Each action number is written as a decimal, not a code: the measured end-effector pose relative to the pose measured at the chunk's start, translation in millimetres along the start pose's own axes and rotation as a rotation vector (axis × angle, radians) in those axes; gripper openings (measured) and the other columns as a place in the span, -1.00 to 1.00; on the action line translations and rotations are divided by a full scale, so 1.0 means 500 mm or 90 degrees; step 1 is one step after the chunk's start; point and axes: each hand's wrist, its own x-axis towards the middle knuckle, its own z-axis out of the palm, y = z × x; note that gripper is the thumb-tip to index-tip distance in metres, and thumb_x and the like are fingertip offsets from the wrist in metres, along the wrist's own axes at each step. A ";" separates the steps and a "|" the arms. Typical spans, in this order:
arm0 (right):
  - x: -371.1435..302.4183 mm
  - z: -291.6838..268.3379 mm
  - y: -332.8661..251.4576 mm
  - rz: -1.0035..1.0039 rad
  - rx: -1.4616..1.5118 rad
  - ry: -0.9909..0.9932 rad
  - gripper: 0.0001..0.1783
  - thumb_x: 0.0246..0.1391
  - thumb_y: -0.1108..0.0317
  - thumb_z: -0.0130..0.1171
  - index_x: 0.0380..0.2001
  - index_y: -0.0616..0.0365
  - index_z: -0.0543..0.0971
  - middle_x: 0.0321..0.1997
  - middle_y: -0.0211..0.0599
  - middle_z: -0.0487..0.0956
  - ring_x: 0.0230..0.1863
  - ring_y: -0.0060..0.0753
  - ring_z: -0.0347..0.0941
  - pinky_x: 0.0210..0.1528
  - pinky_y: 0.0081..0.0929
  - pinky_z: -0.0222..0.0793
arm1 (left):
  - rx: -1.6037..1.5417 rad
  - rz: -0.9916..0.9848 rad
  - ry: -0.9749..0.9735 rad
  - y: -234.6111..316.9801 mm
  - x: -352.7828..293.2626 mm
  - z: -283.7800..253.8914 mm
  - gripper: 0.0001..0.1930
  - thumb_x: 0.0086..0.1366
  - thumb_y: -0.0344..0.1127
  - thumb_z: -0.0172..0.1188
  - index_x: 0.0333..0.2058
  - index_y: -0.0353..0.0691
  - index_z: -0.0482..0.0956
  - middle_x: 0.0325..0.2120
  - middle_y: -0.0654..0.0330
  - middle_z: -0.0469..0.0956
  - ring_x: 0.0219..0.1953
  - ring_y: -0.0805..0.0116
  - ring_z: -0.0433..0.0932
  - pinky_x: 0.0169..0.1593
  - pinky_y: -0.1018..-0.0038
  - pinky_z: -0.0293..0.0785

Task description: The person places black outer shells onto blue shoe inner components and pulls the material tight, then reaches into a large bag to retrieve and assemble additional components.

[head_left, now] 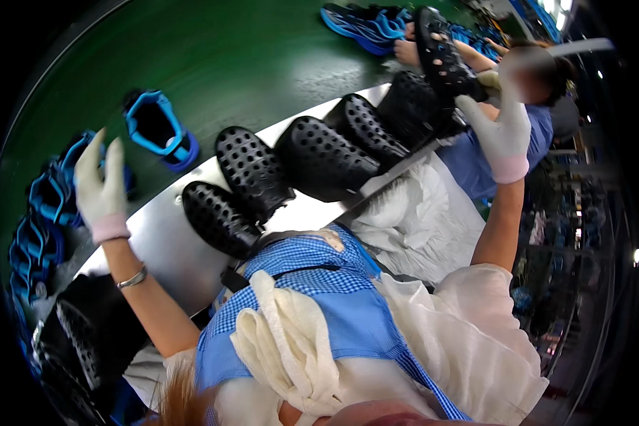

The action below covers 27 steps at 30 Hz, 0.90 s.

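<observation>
My left hand (101, 181), in a white glove with a pink cuff, is raised with its fingers apart and nothing in it. Beside it, on the green surface, stands a black and blue shoe (176, 148). My right hand (503, 135), gloved the same way, grips the lower end of a black perforated shoe form (439, 58) held up at the upper right. Its fingers are partly hidden behind the form. Between my hands, several more black perforated shoe forms (252, 169) lie in a row along a metal ledge.
Several blue and black shoes (50, 195) line the left side, and others (366, 28) stand at the far edge. A co-worker in blue (536, 142) is close on the right, with a bare hand (407, 50) by the raised form. White crumpled sheeting (419, 220) lies below the ledge (202, 181).
</observation>
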 end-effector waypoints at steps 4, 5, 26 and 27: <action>0.058 0.112 -0.181 -0.223 0.164 -0.101 -0.56 -0.28 0.36 0.39 -0.24 0.20 0.51 -0.30 -0.25 0.52 -0.26 -0.26 0.49 -0.17 -0.43 0.40 | -0.458 -0.013 -0.186 0.095 -0.029 0.008 -0.56 0.27 -0.27 0.14 0.08 -0.32 0.42 -0.03 0.08 0.48 -0.02 0.35 0.47 0.08 0.48 0.35; 0.072 0.128 -0.234 -0.268 0.210 -0.135 -0.58 -0.27 0.35 0.38 -0.25 0.19 0.51 -0.30 -0.25 0.51 -0.25 -0.22 0.47 -0.17 -0.41 0.39 | -0.571 -0.058 -0.230 0.111 -0.040 0.001 -0.47 0.27 -0.26 0.13 0.17 -0.36 0.29 0.02 0.07 0.44 0.04 0.31 0.44 0.11 0.46 0.34; 0.151 0.356 -0.441 -0.340 0.158 -0.466 -0.54 -0.11 -0.04 0.13 -0.64 0.21 0.51 -0.63 -0.07 0.51 -0.52 -0.02 0.50 -0.41 -0.23 0.43 | -0.319 -0.153 -0.149 0.005 -0.088 0.034 -0.56 0.12 -0.07 0.24 -0.17 -0.32 0.50 -0.16 0.10 0.45 -0.17 0.28 0.52 -0.13 0.41 0.46; 0.168 0.364 -0.439 -0.317 0.134 -0.506 -0.53 -0.11 -0.05 0.12 -0.64 0.21 0.52 -0.63 -0.06 0.52 -0.53 -0.02 0.50 -0.40 -0.25 0.44 | -0.269 -0.097 -0.152 -0.003 -0.087 0.047 -0.56 0.09 -0.07 0.24 -0.16 -0.28 0.51 -0.15 0.07 0.43 -0.15 0.20 0.51 -0.11 0.37 0.45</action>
